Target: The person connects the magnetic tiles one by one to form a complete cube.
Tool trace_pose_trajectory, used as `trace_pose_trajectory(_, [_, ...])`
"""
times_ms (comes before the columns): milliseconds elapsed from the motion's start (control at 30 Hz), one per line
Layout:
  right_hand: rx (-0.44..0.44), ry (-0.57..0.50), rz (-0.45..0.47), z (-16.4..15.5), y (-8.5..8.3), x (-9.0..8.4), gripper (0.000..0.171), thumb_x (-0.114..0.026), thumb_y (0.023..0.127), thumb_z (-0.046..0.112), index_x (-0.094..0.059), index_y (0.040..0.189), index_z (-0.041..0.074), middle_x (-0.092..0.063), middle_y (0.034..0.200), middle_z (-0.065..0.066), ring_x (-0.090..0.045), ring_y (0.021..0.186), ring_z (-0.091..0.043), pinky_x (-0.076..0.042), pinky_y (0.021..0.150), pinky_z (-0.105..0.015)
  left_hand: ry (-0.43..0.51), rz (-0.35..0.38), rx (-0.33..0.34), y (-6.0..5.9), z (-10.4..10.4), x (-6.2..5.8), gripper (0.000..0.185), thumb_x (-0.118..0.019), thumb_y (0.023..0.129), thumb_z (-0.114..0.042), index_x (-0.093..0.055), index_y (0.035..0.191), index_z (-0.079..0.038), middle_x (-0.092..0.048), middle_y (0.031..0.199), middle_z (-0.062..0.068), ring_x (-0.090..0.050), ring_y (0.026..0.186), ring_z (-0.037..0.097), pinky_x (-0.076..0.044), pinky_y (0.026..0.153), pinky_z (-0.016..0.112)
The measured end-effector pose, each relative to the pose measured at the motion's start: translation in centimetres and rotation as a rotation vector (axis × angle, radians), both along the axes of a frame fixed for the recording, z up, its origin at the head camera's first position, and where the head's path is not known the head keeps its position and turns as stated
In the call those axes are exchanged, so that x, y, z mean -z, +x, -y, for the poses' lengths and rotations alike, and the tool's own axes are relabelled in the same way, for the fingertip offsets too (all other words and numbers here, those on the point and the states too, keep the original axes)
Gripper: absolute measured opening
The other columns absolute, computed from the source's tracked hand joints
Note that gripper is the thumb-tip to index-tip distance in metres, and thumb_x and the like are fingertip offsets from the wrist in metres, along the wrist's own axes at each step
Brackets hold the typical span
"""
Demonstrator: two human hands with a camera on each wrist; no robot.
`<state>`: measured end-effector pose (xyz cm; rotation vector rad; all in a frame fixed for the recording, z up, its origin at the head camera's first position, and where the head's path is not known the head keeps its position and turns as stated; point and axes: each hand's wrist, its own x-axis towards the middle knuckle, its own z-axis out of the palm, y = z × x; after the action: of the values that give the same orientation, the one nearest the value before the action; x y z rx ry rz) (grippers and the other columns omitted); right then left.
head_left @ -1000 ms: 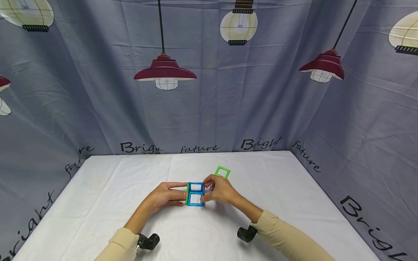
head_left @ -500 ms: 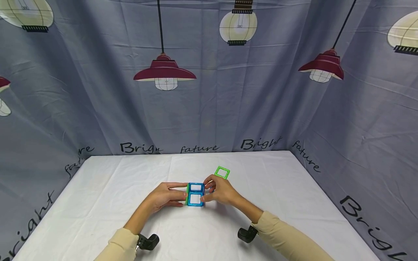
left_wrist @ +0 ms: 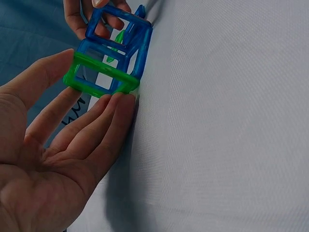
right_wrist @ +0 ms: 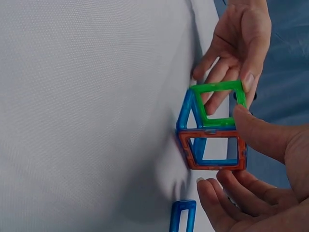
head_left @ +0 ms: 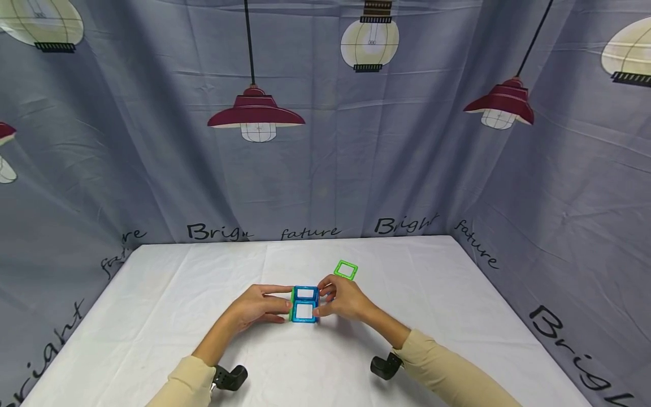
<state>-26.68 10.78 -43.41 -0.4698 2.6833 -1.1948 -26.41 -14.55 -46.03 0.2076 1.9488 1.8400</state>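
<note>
A small cube of magnetic tiles (head_left: 304,304) stands on the white table (head_left: 152,316) between my two hands. Its top and front are blue; the left wrist view shows the cube (left_wrist: 113,53) with a green side, and the right wrist view shows the cube (right_wrist: 212,130) with an orange side. My left hand (head_left: 259,308) lies with straight fingers (left_wrist: 104,116) against the green side. My right hand (head_left: 344,299) pinches the orange side between thumb (right_wrist: 258,135) and curled fingers (right_wrist: 219,193).
A loose green square tile (head_left: 346,269) lies flat behind my right hand. A loose blue tile (right_wrist: 182,216) sits on the cloth next to the cube. Printed curtains close in the back and both sides.
</note>
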Motion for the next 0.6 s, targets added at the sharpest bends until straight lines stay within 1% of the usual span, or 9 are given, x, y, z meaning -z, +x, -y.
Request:
trace_pose_trajectory(167, [-0.005,0.002,0.029,0.00,0.06,-0.29,0.057,-0.093,0.071,0.017,-0.065,0.119,0.004,-0.072,0.111,-0.011,-0.064,0.096,-0.024,-0.057,0.084,-0.036,0.020,0.009,0.007,0.04,0.03,0.02,0.061,-0.078,0.090,-0.013,-0.054,0.144,0.003,-0.071,0.120,0.024,-0.073,0.097,0.023,-0.062,0.086,0.044])
trace_pose_trajectory(300, [-0.004,0.006,0.045,-0.07,0.07,-0.36,0.053,-0.091,0.076,0.020,-0.066,0.119,0.004,-0.072,0.110,-0.010,-0.064,0.098,-0.025,-0.057,0.084,-0.035,0.024,0.011,0.012,0.03,0.08,-0.01,0.061,-0.077,0.090,-0.012,-0.052,0.144,0.004,-0.071,0.120,0.024,-0.073,0.098,0.024,-0.062,0.086,0.044])
trace_pose_trajectory(400, [0.002,0.010,0.049,-0.14,0.05,-0.31,0.049,-0.089,0.079,0.022,-0.066,0.118,0.004,-0.072,0.108,-0.010,-0.064,0.096,-0.024,-0.058,0.083,-0.034,0.024,0.011,0.014,0.02,0.10,-0.01,0.062,-0.077,0.090,-0.013,-0.052,0.145,0.003,-0.071,0.121,0.024,-0.073,0.099,0.024,-0.062,0.086,0.044])
trace_pose_trajectory(600, [0.001,-0.012,0.038,-0.14,0.11,-0.18,0.047,-0.089,0.078,0.020,-0.067,0.115,0.003,-0.073,0.106,-0.011,-0.065,0.094,-0.022,-0.059,0.083,-0.036,0.033,0.014,0.017,0.00,0.14,0.03,0.062,-0.077,0.090,-0.013,-0.052,0.145,0.004,-0.071,0.121,0.024,-0.073,0.099,0.024,-0.062,0.087,0.044])
